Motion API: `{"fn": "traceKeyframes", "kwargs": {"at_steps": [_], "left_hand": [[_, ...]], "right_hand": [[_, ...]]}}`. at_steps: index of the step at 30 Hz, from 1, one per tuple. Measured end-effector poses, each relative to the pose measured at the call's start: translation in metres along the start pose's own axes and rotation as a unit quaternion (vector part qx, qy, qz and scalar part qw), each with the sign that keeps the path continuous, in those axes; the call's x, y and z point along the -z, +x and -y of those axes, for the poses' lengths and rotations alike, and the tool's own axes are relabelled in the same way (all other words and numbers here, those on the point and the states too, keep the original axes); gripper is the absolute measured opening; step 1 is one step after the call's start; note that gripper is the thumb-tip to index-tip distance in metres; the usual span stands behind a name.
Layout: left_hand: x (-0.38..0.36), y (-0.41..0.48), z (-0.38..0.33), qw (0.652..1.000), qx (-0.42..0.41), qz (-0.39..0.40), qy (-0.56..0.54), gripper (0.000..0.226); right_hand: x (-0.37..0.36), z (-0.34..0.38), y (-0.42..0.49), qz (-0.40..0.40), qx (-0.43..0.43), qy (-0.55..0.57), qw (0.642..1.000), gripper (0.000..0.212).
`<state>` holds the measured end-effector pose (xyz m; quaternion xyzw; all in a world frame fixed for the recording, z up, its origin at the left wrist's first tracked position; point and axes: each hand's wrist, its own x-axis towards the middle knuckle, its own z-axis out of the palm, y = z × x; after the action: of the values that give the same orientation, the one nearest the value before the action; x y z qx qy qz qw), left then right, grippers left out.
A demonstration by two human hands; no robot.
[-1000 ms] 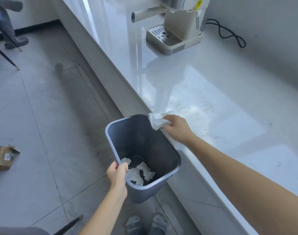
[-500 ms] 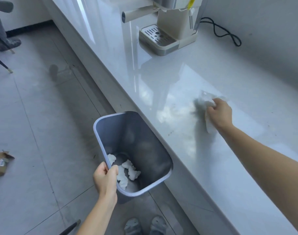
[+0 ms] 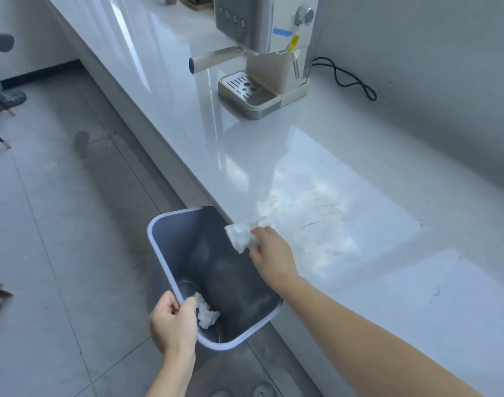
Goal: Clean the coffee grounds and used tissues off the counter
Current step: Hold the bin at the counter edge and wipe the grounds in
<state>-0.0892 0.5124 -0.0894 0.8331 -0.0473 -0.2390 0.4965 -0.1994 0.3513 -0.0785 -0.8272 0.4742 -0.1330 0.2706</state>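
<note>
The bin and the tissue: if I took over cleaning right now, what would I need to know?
Left hand: gripping the near rim of the grey bin, held against the counter edge.
Right hand: holding a crumpled tissue at the counter edge, over the bin's mouth.
Done: several used tissues already lie in the bin.
Left: drop this tissue in; faint smears and a small white scrap remain on the counter. The coffee machine stands further back.
</note>
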Motion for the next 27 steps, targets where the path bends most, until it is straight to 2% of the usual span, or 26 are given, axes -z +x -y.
{"fn": "traceKeyframes", "kwargs": {"at_steps": [3, 6, 9, 11, 13, 20, 23, 27], "left_hand": [[0.003, -0.017, -0.016, 1.0, -0.011, 0.009, 0.001, 0.04], [0.004, -0.031, -0.033, 0.999, -0.023, 0.008, -0.04, 0.043], [0.002, -0.038, -0.043, 0.998, -0.032, 0.006, -0.055, 0.047], [-0.001, -0.039, -0.046, 0.998, -0.032, 0.005, -0.058, 0.047], [-0.002, -0.039, -0.046, 0.998, -0.026, 0.004, -0.056, 0.046], [-0.003, -0.036, -0.045, 1.0, -0.014, -0.003, -0.006, 0.038], [-0.006, -0.038, -0.043, 1.0, -0.005, -0.015, 0.009, 0.03], [-0.009, -0.038, -0.04, 0.999, 0.0, -0.021, 0.029, 0.025]], "right_hand": [[0.007, 0.0, -0.02, 0.039, 0.023, 0.038, 0.998, 0.02], [0.047, -0.03, -0.009, -0.063, -0.002, 0.048, 0.997, 0.023], [0.091, -0.081, 0.014, -0.14, -0.094, 0.006, 0.986, 0.026], [0.102, -0.109, 0.016, -0.117, -0.176, -0.032, 0.977, 0.023], [0.092, -0.108, 0.008, -0.081, -0.206, -0.061, 0.973, 0.021], [0.027, -0.023, 0.002, 0.037, -0.083, -0.092, 0.992, 0.028], [0.021, -0.013, -0.011, 0.075, -0.041, -0.097, 0.992, 0.031], [0.021, -0.013, -0.031, 0.123, 0.053, -0.044, 0.99, 0.027]]}}
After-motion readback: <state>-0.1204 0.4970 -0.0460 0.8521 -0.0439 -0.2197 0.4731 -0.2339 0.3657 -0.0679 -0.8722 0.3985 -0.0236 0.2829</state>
